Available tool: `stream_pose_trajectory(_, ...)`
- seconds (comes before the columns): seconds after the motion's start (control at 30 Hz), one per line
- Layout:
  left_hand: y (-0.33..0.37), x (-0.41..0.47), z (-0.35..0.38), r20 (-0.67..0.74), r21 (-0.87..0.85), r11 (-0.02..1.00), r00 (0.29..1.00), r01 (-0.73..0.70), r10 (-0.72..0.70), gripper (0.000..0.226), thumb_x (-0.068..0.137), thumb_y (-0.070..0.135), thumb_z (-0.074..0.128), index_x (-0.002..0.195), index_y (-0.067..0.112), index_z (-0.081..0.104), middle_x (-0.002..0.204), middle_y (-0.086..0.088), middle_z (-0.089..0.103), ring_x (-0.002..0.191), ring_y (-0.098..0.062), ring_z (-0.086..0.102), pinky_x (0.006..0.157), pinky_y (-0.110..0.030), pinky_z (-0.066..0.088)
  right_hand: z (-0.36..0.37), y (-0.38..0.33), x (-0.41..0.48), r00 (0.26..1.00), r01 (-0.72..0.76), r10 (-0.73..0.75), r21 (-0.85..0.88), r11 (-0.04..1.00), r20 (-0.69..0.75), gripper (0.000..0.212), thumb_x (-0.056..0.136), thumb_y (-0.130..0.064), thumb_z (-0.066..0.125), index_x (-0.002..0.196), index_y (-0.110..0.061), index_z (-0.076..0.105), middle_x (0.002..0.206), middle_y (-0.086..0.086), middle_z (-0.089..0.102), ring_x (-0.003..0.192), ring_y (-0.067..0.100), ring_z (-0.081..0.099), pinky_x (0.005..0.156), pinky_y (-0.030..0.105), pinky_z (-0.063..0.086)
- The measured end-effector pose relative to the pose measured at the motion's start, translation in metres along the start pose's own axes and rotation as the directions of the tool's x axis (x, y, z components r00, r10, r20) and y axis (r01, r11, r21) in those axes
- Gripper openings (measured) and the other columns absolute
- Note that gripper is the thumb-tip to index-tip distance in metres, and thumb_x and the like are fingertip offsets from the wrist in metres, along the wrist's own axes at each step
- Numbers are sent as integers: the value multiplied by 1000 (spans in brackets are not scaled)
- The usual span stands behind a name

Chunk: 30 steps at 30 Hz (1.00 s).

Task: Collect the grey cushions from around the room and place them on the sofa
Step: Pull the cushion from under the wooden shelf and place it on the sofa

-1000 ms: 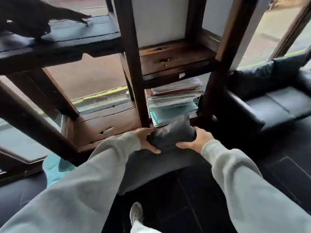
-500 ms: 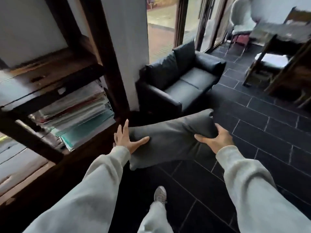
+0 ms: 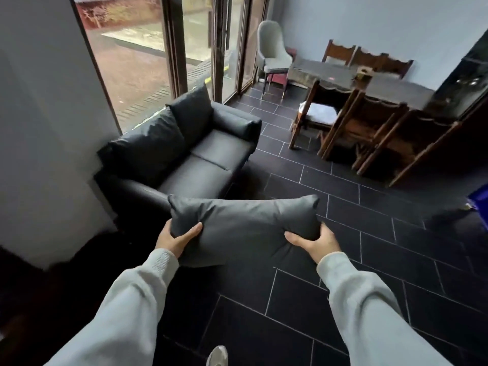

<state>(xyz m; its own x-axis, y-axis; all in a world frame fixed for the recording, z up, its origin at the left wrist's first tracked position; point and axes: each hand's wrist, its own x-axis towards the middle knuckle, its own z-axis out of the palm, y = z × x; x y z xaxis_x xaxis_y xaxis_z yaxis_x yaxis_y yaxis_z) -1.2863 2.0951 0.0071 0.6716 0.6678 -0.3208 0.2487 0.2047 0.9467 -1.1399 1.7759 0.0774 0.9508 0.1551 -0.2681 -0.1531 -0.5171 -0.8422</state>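
Observation:
I hold a grey cushion flat in front of me, above the dark tiled floor. My left hand grips its near left corner and my right hand grips its near right corner. Just beyond the cushion stands a black two-seat sofa against the window, with two dark back cushions leaning on its backrest. The cushion's far edge overlaps the sofa's near armrest in the view.
A white wall rises on the left, tall glass doors behind the sofa. To the right a dark dining table with several wooden chairs and a grey chair. A blue object sits at the right edge.
I have turned right, away from the wooden shelf with stacked papers, which has left the view. The cushion came off the shelf and now sits level in both hands, facing the sofa.

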Motion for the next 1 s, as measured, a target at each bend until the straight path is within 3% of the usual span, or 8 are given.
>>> stream_pose_trajectory(0.13, 25, 60, 49, 33, -13, 1000, 999, -13, 14, 37, 72, 23, 93, 102, 20, 71, 83, 14, 79, 75, 2, 73, 62, -9, 52, -11, -12, 65, 997, -19, 22, 51, 999, -77, 89, 59, -58, 94, 135, -30, 57, 106, -22, 63, 104, 11, 63, 93, 28, 45)
stream_pose_trajectory(0.27, 41, 113, 91, 24, 1, 1000, 999, -31, 31, 39, 71, 21, 93, 103, 19, 70, 86, 7, 79, 77, 1, 72, 67, -9, 52, -17, -22, 134, 993, -18, 28, 88, 996, -110, 105, 50, -69, 89, 142, -31, 54, 108, -23, 61, 109, 14, 60, 94, 28, 43)
stream_pose_trajectory(0.43, 58, 180, 143, -29, 39, 998, 999, -39, 40, 39, 70, 21, 94, 100, 17, 69, 90, 7, 78, 80, -4, 73, 76, -17, 54, -14, -31, 241, 996, 17, -10, 77, 997, -89, 86, 65, -51, 94, 137, -23, 56, 118, -7, 65, 110, 18, 62, 94, 28, 43)
stream_pose_trajectory(0.53, 68, 224, 175, -104, 47, 998, 993, -48, 52, 40, 70, 23, 95, 99, 15, 69, 87, 5, 79, 79, -5, 73, 78, -21, 55, -11, -43, 321, 998, 44, -41, 71, 996, -46, 78, 66, -46, 95, 132, -23, 59, 114, -6, 66, 109, 20, 64, 93, 28, 43)
stream_pose_trajectory(0.67, 83, 272, 214, -200, 37, 999, 979, -27, 34, 39, 70, 25, 94, 99, 17, 69, 82, 10, 79, 75, 1, 72, 66, -11, 52, -11, -66, 414, 996, 78, -79, 35, 996, 42, 81, 66, -44, 96, 134, -21, 60, 119, -3, 67, 113, 22, 63, 97, 31, 45)
stream_pose_trajectory(0.8, 99, 304, 242, -287, 22, 1000, 958, -1, 7, 42, 72, 27, 93, 104, 19, 68, 96, 5, 77, 88, -4, 72, 81, -21, 51, -6, -101, 490, 984, 114, -110, -19, 993, 142, 86, 68, -44, 95, 140, -20, 57, 136, 4, 65, 130, 30, 56, 112, 45, 44)
stream_pose_trajectory(0.93, 107, 338, 251, -385, -16, 999, 922, 34, -37, 47, 73, 28, 93, 111, 16, 68, 102, 3, 76, 95, -10, 71, 90, -27, 52, 20, -137, 553, 956, 190, -167, -77, 979, 242, 78, 68, -44, 94, 134, -20, 60, 131, 5, 68, 127, 31, 58, 110, 44, 46)
stream_pose_trajectory(1.0, 109, 363, 248, -433, -37, 998, 900, 45, -57, 43, 73, 27, 93, 107, 17, 68, 100, 4, 76, 94, -7, 70, 84, -23, 51, 43, -154, 583, 939, 220, -186, -90, 971, 290, 72, 69, -42, 95, 130, -23, 61, 128, 3, 69, 124, 30, 60, 109, 45, 47)
